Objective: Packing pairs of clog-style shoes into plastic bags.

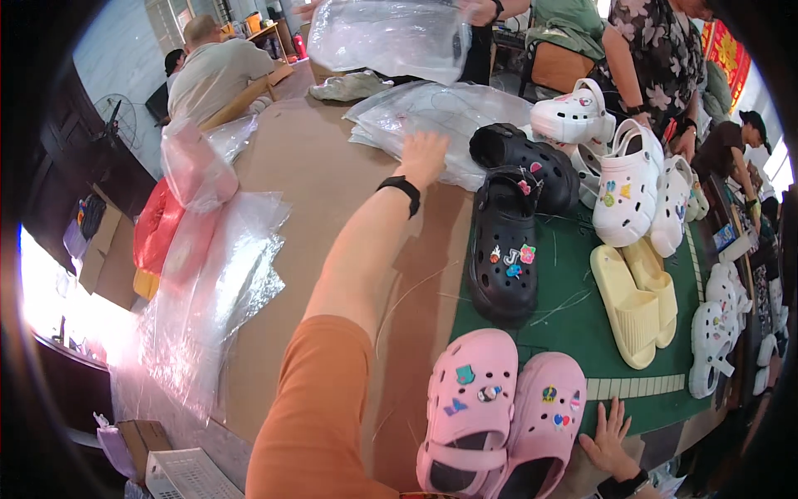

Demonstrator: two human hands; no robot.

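My left hand (424,158), at the end of an orange sleeve, reaches across to a pile of clear plastic bags (474,108). Its fingers lie on the near edge of the pile, with the fingertips partly hidden. My right hand (609,441) rests open, fingers spread, on the near edge of the green mat (565,312). Beside it stands a pair of pink clogs (474,382) with colourful charms. Farther off, between my hands, sit black clogs (503,258), one partly over the other, also with charms.
Pale yellow slides (628,303) and white clogs (628,187) stand on the mat's right, with more white clogs (715,333) beyond. Brown board (316,175) covers the left side. Bags (208,291) and a red bundle (162,229) lie at its edge. Across the table, someone holds a clear bag (391,37).
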